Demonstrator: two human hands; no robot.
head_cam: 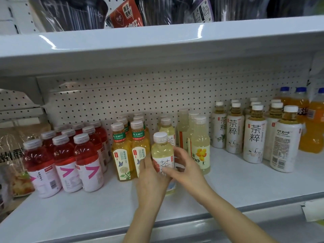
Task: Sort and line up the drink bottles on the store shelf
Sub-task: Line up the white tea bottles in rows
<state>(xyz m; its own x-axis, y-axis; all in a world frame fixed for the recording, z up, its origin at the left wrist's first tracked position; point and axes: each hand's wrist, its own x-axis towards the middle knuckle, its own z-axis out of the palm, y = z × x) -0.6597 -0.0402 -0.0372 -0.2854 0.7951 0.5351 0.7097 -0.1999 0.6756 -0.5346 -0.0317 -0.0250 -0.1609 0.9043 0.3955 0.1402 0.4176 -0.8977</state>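
A pale yellow tea bottle (162,151) with a white cap stands upright at the middle of the white shelf (245,183). My left hand (150,178) grips its lower left side and my right hand (184,165) curls round its right side. Behind it stands another bottle of the same kind (167,128). To its left are amber tea bottles (122,155) with green bands. Further left stand red drink bottles (64,162). To its right are pale lemon drink bottles (199,146).
White-labelled tea bottles (254,135) stand in rows at the right, with orange soda bottles (313,123) beyond them. Snack packets (12,155) lie at the far left. The upper shelf (157,48) overhangs close above, and a pegboard (140,95) backs the shelf.
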